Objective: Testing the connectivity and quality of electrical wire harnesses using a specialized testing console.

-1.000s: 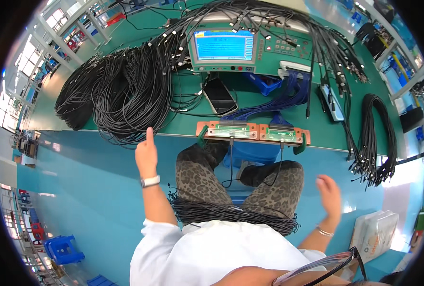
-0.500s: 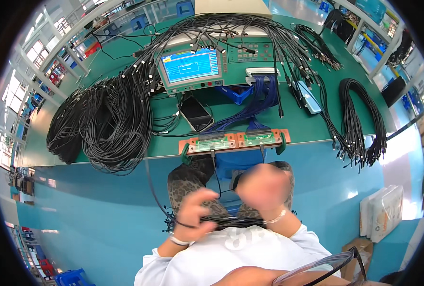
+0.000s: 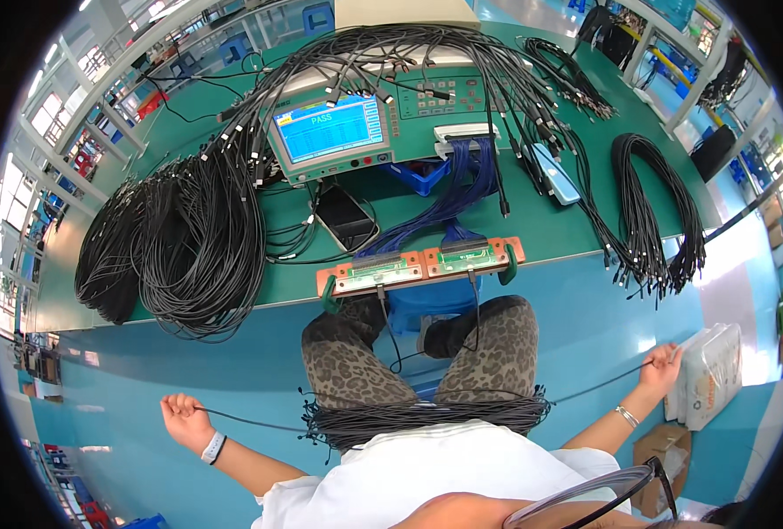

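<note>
My left hand is stretched out low at the left, its fingers closed on a black cable. Far out at the right, my right hand pinches a black cable. Both lengths run taut to the bundle of black cables across my lap; whether they are one cable is hidden there. At the table's front edge sits a test fixture with two green boards on an orange base. A looped black cable hangs from its two sockets, apart from my hands.
On the green table stands a tester with a lit screen. Coiled black cables lie left; another bundle hangs over the right edge. A phone lies below the tester. White packages stand near my right hand.
My hands have swung from near the middle, over my lap, far out to either side, drawing cable taut. The tester's screen now shows a different display. The view has shifted slightly.
</note>
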The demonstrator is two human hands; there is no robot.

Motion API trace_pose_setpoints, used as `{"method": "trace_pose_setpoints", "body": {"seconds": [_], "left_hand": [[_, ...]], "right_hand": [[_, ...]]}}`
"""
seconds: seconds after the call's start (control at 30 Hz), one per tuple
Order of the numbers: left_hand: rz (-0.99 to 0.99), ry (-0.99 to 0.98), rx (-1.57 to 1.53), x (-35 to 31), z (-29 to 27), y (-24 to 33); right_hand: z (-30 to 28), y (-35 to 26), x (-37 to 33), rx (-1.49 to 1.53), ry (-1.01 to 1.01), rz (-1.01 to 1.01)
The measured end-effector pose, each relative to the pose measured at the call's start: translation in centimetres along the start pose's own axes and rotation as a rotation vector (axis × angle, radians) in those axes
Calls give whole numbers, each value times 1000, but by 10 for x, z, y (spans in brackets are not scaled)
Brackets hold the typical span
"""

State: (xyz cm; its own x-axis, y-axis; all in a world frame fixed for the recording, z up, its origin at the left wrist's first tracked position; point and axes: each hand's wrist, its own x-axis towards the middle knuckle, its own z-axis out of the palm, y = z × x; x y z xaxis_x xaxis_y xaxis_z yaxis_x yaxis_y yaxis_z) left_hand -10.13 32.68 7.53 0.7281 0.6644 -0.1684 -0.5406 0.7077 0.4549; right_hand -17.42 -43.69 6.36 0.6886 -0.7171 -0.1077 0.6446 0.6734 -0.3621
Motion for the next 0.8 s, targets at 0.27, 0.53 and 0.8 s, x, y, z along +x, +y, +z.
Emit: {"method": "trace_pose_setpoints", "body": {"seconds": [0.27,0.53,0.8], "left_hand": [[240,97,448,16,-15,-13],[30,-205,798,-43,28,-155],[-302,-469,970,-96,47,-264]], "right_hand": [[-20,15,13,-268,437,-334],[48,198,-37,-960,-334,424],[73,310,-62,-880,-332,549]]}}
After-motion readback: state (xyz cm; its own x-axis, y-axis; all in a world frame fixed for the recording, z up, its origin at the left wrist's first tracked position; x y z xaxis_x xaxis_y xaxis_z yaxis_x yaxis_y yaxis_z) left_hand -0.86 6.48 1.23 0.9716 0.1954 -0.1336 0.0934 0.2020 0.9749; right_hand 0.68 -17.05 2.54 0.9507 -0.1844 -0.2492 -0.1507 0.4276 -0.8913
